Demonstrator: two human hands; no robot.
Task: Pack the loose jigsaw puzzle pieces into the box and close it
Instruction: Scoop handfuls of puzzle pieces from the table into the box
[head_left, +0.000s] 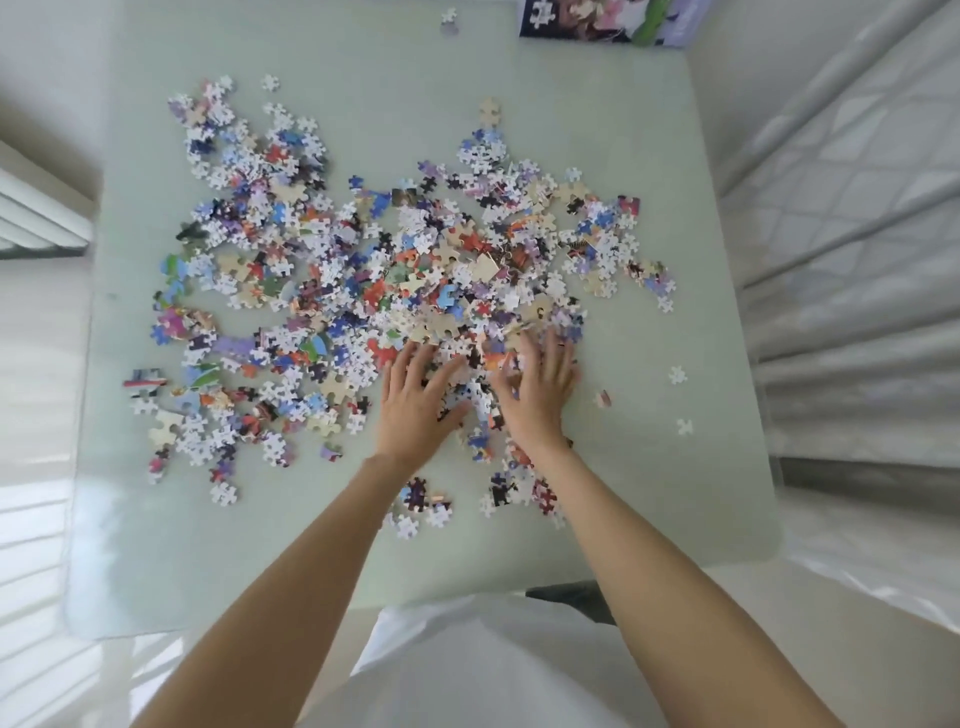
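Loose jigsaw puzzle pieces (363, 280) lie scattered in a wide heap over the pale green table (519, 93). The puzzle box (608, 21) with a colourful printed face stands at the far edge, top right, partly cut off by the frame. My left hand (418, 400) rests flat with spread fingers on the near side of the heap. Beside it my right hand (540, 387) lies on the pieces too, fingers spread and slightly bent, blurred. Between the two hands sits a small mound of pieces.
A few stray pieces (678, 374) lie apart on the right side of the table, and one (449, 18) near the far edge. A bed with a quilted cover (857, 208) flanks the table on the right. A window blind (36, 218) is at the left.
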